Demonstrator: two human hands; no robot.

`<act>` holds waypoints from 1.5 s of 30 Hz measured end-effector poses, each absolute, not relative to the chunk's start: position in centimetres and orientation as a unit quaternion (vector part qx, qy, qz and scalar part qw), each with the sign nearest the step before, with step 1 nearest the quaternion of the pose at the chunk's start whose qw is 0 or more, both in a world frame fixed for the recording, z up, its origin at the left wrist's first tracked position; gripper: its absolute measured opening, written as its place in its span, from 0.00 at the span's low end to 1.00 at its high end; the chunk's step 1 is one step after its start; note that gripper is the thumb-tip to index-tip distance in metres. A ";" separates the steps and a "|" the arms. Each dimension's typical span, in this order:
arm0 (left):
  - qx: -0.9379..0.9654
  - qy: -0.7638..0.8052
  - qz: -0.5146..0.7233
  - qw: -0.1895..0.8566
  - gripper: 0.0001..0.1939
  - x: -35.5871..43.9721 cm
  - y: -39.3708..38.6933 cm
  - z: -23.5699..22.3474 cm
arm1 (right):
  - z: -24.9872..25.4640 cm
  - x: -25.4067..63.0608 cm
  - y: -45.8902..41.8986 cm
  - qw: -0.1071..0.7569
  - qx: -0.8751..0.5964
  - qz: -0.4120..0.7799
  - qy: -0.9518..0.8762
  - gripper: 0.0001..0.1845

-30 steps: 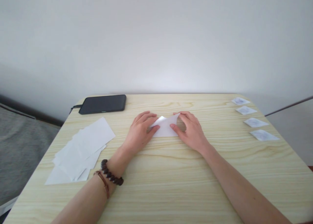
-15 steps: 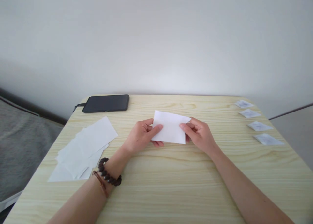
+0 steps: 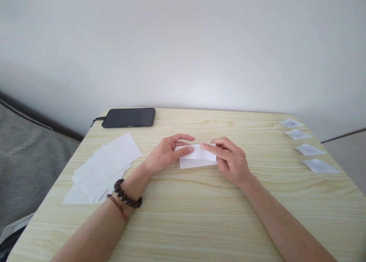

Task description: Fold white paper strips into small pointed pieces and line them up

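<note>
A white sheet of paper (image 3: 197,161) is between my hands over the middle of the table, bent over on itself with its upper part lying above the lower. My left hand (image 3: 168,153) grips its left end, thumb on top and index finger stretched out beyond the far edge. At the right end, my right hand (image 3: 233,159) holds the paper, its index finger lying along the upper face near the fold. The fingertips under the sheet are hidden.
Several loose white sheets (image 3: 105,166) lie overlapping on the left of the wooden table (image 3: 194,224). Behind them is a black phone (image 3: 128,118) with a cable. Several folded paper pieces (image 3: 310,150) line the right edge. A white wall (image 3: 183,48) stands behind.
The sheet was flat and open; now it is folded over into a narrower strip. My right index finger has moved onto its upper face. The view has shifted slightly.
</note>
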State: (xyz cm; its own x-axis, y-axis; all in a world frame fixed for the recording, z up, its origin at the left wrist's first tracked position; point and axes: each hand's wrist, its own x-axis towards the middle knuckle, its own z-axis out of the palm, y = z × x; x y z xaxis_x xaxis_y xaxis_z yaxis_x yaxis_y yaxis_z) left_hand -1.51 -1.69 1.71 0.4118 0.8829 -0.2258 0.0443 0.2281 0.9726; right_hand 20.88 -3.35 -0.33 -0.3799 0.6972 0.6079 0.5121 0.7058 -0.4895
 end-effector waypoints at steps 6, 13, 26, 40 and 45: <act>0.563 0.419 0.364 0.613 0.21 -0.9 -1.8 0.9 | -0.2 21.1 -3.5 0.417 -0.407 0.351 -0.733 0.22; 0.558 0.437 0.359 0.607 0.18 -0.6 -2.0 1.4 | -0.4 20.4 -3.4 0.395 -0.521 0.348 -0.672 0.16; 0.594 0.467 0.340 0.559 0.17 -0.5 -2.2 0.9 | -0.4 20.6 -3.3 0.416 -0.478 0.405 -0.659 0.11; 0.644 0.488 0.328 0.490 0.16 -0.5 -2.2 0.7 | -0.4 20.5 -3.2 0.420 -0.492 0.372 -0.665 0.09; 0.653 0.485 0.327 0.481 0.16 -0.4 -2.2 0.8 | -0.4 20.4 -3.2 0.420 -0.497 0.372 -0.662 0.08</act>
State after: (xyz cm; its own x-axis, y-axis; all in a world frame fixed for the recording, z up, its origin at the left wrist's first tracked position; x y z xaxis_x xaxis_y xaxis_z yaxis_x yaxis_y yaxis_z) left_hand -0.43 -2.16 0.84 0.3153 0.9482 -0.0396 0.3179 -0.0662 0.9458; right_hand 20.38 -3.19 -0.35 -0.1542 0.9702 0.1868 0.3458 0.2301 -0.9096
